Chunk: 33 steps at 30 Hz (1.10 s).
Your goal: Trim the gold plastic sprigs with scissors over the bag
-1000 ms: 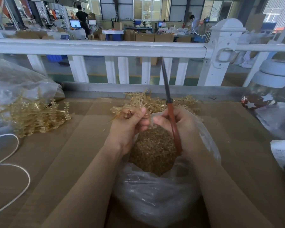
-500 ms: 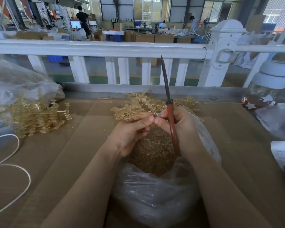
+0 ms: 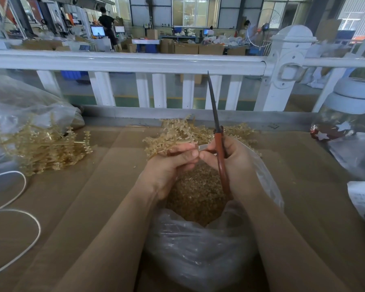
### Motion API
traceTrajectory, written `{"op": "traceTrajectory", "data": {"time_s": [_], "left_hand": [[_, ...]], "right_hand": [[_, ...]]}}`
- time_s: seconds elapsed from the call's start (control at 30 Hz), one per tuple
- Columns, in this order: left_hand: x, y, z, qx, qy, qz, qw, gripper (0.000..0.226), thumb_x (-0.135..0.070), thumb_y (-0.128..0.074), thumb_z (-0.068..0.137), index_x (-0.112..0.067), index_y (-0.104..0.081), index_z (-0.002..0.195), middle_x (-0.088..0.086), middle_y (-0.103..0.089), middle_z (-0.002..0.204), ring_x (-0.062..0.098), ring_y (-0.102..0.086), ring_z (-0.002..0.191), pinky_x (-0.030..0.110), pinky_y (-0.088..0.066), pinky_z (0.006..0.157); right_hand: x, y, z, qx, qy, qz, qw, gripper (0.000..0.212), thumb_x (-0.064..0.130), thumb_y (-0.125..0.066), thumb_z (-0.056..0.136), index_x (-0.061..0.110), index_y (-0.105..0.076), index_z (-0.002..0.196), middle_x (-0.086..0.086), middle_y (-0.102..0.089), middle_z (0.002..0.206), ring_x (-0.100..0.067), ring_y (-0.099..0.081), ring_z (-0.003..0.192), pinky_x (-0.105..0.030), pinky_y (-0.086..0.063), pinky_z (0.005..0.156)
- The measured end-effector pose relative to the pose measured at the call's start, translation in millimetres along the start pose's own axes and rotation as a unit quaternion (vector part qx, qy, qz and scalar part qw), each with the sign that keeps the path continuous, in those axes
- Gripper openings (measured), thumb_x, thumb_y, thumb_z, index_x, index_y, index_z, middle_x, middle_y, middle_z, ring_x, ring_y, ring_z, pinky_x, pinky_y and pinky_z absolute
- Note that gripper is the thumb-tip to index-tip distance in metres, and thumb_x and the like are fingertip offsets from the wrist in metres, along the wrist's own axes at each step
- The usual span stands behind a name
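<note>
A clear plastic bag stands open on the brown table, filled with small gold trimmings. Above its mouth my left hand pinches a gold plastic sprig whose branches fan out to the left. My right hand grips red-handled scissors, their dark blades closed together and pointing up and away. The thumbs of both hands meet over the bag. A pile of gold sprigs lies just behind the hands.
A second heap of gold sprigs spills from a clear bag at the left. A white cord loops at the near left. A white railing runs along the far table edge. A jar and packets sit at the right.
My left hand has shifted a little right with the sprig, so that it meets my right hand. The scissors have stayed upright and closed.
</note>
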<state>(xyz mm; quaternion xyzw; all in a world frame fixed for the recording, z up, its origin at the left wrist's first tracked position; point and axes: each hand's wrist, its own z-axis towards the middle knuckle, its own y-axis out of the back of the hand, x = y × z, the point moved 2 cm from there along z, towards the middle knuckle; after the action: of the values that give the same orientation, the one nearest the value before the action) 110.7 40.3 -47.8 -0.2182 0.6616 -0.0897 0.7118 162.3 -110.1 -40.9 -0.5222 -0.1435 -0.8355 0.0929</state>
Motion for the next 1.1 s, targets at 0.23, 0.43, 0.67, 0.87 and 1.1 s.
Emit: {"op": "traceTrajectory", "data": {"time_s": [0.23, 0.43, 0.67, 0.87, 1.1], "left_hand": [[-1, 0, 0, -0.002, -0.009, -0.024, 1.0, 0.019, -0.012, -0.076, 0.069, -0.01, -0.071, 0.087, 0.011, -0.076, 0.089, 0.016, -0.074, 0.081, 0.021, -0.056, 0.067], [-6, -2, -1, -0.02, -0.063, -0.059, 0.996, 0.019, -0.01, -0.071, 0.072, -0.011, -0.066, 0.09, 0.002, -0.075, 0.077, 0.011, -0.073, 0.073, 0.018, -0.056, 0.065], [-8, 1, -1, -0.044, -0.076, -0.075, 0.993, 0.021, -0.006, -0.073, 0.069, -0.009, -0.07, 0.09, 0.004, -0.075, 0.078, 0.015, -0.074, 0.077, 0.019, -0.057, 0.069], [-11, 3, -1, -0.05, -0.098, -0.08, 0.991, 0.019, -0.002, -0.071, 0.071, -0.01, -0.07, 0.089, 0.002, -0.074, 0.075, 0.013, -0.073, 0.076, 0.018, -0.058, 0.069], [-12, 5, -1, -0.096, -0.095, -0.09, 0.987, 0.016, -0.008, -0.074, 0.069, -0.015, -0.07, 0.083, 0.002, -0.075, 0.078, 0.011, -0.072, 0.072, 0.018, -0.055, 0.064]], "right_hand": [[-1, 0, 0, -0.016, 0.013, -0.026, 0.999, 0.023, 0.019, -0.082, 0.082, 0.027, -0.062, 0.087, 0.025, -0.067, 0.071, 0.007, -0.063, 0.069, -0.008, -0.047, 0.064], [0, 1, -4, -0.041, 0.019, -0.082, 0.996, 0.032, 0.056, -0.078, 0.077, 0.032, -0.061, 0.092, 0.03, -0.066, 0.081, 0.01, -0.062, 0.08, -0.006, -0.044, 0.069], [-2, 3, -3, -0.063, 0.018, -0.199, 0.978, 0.056, 0.089, -0.056, 0.066, 0.039, -0.056, 0.091, 0.025, -0.065, 0.086, 0.004, -0.063, 0.082, -0.012, -0.043, 0.066], [-2, 2, -4, -0.033, 0.037, -0.297, 0.954, 0.054, 0.085, -0.054, 0.071, 0.033, -0.054, 0.089, 0.019, -0.054, 0.079, 0.005, -0.056, 0.074, -0.009, -0.039, 0.058], [3, 0, -9, -0.023, 0.047, -0.409, 0.911, 0.051, 0.077, -0.06, 0.076, 0.029, -0.055, 0.095, 0.029, -0.043, 0.079, 0.008, -0.046, 0.069, -0.007, -0.03, 0.053]]}}
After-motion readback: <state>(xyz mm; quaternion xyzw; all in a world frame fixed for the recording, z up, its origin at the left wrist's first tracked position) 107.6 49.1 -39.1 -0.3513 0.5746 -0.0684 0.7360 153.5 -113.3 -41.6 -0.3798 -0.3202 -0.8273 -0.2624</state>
